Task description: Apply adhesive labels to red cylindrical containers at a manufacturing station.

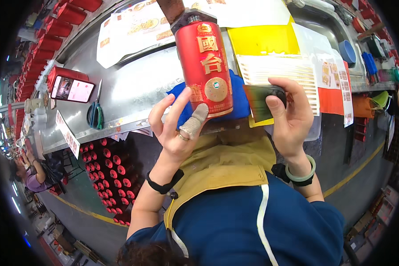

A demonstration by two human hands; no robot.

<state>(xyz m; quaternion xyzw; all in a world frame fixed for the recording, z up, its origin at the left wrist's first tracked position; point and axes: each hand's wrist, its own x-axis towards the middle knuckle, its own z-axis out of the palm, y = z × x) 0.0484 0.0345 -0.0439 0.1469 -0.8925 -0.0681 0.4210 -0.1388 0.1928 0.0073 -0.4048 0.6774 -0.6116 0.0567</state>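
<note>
A red cylindrical bottle (205, 66) with gold characters and a round gold seal lies on a blue cloth (239, 99) on the metal table (133, 88). Its grey cap end points away from me, against a brown piece (170, 9). My left hand (177, 131) has its fingers spread; the thumb, in a grey fabric finger cot, presses on the bottle's near end. My right hand (292, 117) is to the right of the bottle and grips a small dark green card-like tool (261, 101). I wear a tan apron over a blue top.
Sheets of gold labels (281, 71) and a yellow sheet (261, 40) lie behind the right hand. A phone in a red case (71, 88) and scissors (94, 114) sit at left. Red bottles fill crates (115, 173) below the table. Another person (35, 175) works far left.
</note>
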